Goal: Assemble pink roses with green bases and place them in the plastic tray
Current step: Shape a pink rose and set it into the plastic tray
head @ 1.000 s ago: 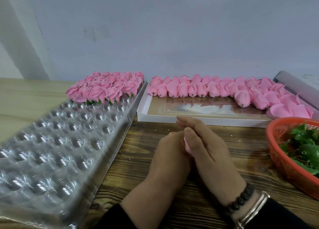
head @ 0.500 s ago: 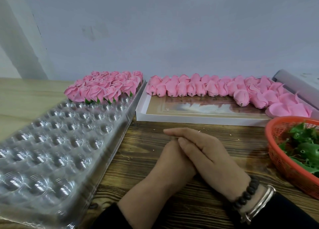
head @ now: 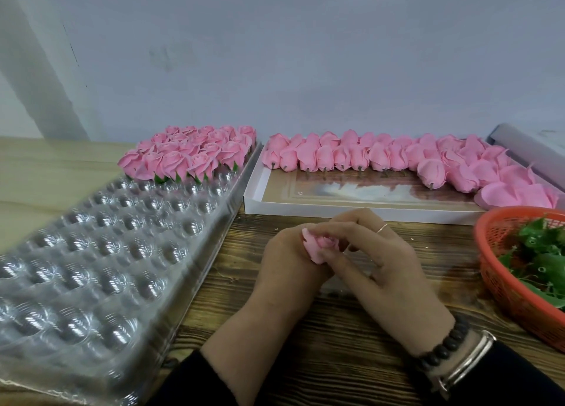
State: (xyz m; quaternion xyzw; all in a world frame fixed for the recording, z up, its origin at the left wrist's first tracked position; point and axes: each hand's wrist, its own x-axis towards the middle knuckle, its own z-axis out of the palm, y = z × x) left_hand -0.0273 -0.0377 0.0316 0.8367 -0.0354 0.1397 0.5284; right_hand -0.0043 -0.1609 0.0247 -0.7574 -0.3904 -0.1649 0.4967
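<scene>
both hands meet over the dark wooden surface [head: 336, 359], near its middle, with a single pink rose [head: 319, 246] caught between them. the left hand [head: 287, 262] has its fingers curled around the lower part of the bloom, and the right hand [head: 379, 262] closes on it from the other side, thumb and fingertips pinching the petals. whether a green base sits under this rose cannot be told, since the fingers hide its underside.

to the left lies the clear plastic tray [head: 101, 262], its long side running away toward the wall. its far end holds a block of finished roses [head: 195, 152] standing upright, with green leaves showing at their feet; the nearer cups hold nothing.

just right of the tray's far end is a flat white box [head: 351, 205] with a row of loose pink rose heads [head: 382, 156] lying on their sides along its back edge, and more heaped at its right end.

at the right edge an orange mesh basket [head: 501, 283] holds the green bases [head: 541, 252]. the right wrist wears a dark bead bracelet [head: 443, 347] and a silver bangle [head: 467, 363], and both sleeves are black.
</scene>
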